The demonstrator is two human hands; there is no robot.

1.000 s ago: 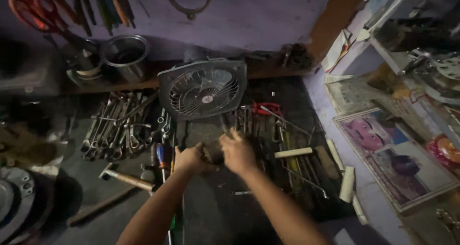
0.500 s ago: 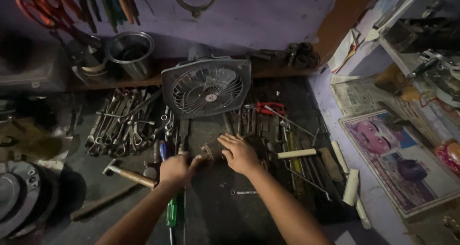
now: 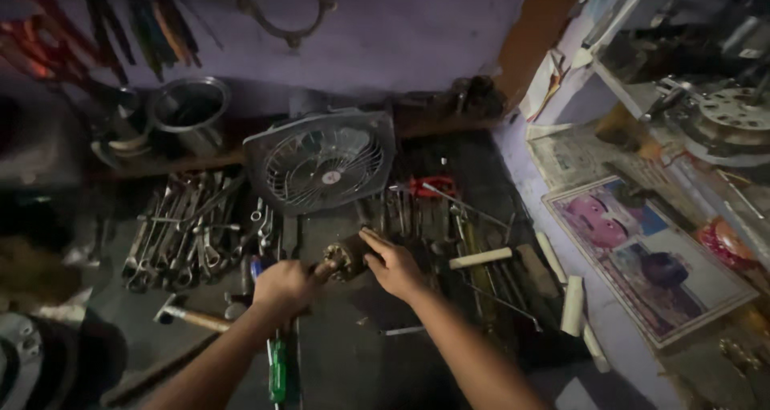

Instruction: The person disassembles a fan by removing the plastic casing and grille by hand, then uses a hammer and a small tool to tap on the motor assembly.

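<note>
Both my hands meet over a dark work mat in the middle of the head view. My left hand (image 3: 282,286) and my right hand (image 3: 393,267) hold a small rusty metal part (image 3: 345,259) with a toothed end between them. Just behind it leans a square grey table fan (image 3: 321,160), its round grille facing me. A green-handled screwdriver (image 3: 277,370) lies under my left forearm, and a hammer (image 3: 188,316) rests to the left of that hand.
Several wrenches (image 3: 184,233) are spread at the left. Red-handled pliers (image 3: 425,187), files and white-handled tools (image 3: 480,257) lie to the right. A steel pot (image 3: 188,113) sits on a back shelf. A framed picture (image 3: 642,253) lies at the right on newspaper.
My hands stayed together on the small metal part while the view shifted slightly; the part now shows more clearly between my fingers.
</note>
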